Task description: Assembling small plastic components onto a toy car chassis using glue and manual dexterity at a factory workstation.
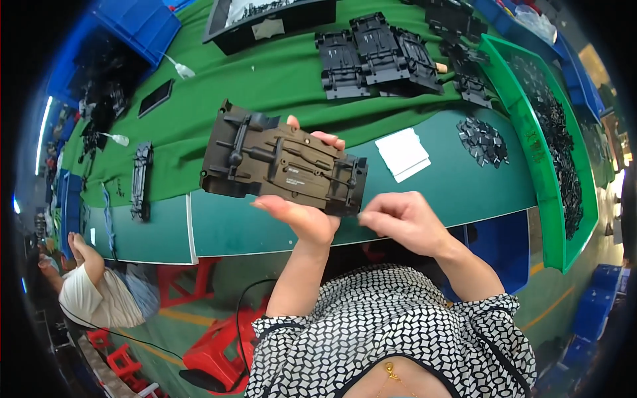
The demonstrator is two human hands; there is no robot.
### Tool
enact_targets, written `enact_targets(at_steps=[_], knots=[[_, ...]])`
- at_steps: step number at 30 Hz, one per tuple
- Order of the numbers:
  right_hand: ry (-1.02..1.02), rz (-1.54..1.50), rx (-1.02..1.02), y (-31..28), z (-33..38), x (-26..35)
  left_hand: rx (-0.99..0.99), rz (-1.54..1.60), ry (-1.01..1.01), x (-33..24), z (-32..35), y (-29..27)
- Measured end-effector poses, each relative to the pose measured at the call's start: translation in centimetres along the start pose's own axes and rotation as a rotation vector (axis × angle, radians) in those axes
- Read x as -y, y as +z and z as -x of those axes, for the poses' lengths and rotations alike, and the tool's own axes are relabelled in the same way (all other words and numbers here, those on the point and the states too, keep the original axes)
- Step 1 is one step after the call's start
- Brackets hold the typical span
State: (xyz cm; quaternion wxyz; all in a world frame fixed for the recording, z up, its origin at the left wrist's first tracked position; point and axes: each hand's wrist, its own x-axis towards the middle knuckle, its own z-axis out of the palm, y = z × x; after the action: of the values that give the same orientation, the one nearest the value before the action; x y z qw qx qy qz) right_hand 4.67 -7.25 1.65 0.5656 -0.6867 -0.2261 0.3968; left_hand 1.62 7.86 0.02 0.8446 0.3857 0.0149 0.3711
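A black plastic toy car chassis (285,159) lies across my left hand (305,215), underside up, above the near edge of the table. The thumb of that hand runs along the near side, and its fingertips show past the far side. Moulded axle and drive shaft shapes stand out on the chassis. My right hand (405,222) is closed, thumb and forefinger pinched together close to the chassis's right end. Whatever the pinch holds, if anything, is too small to make out.
A white square pad (403,154) and a heap of small black parts (482,142) lie to the right. Beyond them stands a green bin (544,179) of black pieces. More chassis (378,50) are stacked behind. Another person (99,292) sits at left, near a red stool (215,351).
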Motion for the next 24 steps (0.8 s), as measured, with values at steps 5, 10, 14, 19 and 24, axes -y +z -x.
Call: enact_targets(at_steps=[5,10,14,19,24], knots=[[-0.152,-0.059,-0.222,-2.0,0.0,0.0,0.117,0.256,-0.094,-0.2,0.3,0.1],[-0.179,-0.059,-0.219,-1.3,-0.2,0.9,0.277,0.304,-0.051,0.3,0.5,-0.1],[-0.22,-0.012,-0.244,-1.5,-0.6,-0.1,0.391,0.24,-0.02,0.2,0.6,0.0],[-0.211,-0.009,-0.243,-1.5,-0.6,0.1,0.427,0.215,0.001,0.3,0.5,0.0],[-0.214,-0.011,-0.249,-1.5,-0.9,0.3,0.425,0.182,-0.006,0.3,0.4,0.1]])
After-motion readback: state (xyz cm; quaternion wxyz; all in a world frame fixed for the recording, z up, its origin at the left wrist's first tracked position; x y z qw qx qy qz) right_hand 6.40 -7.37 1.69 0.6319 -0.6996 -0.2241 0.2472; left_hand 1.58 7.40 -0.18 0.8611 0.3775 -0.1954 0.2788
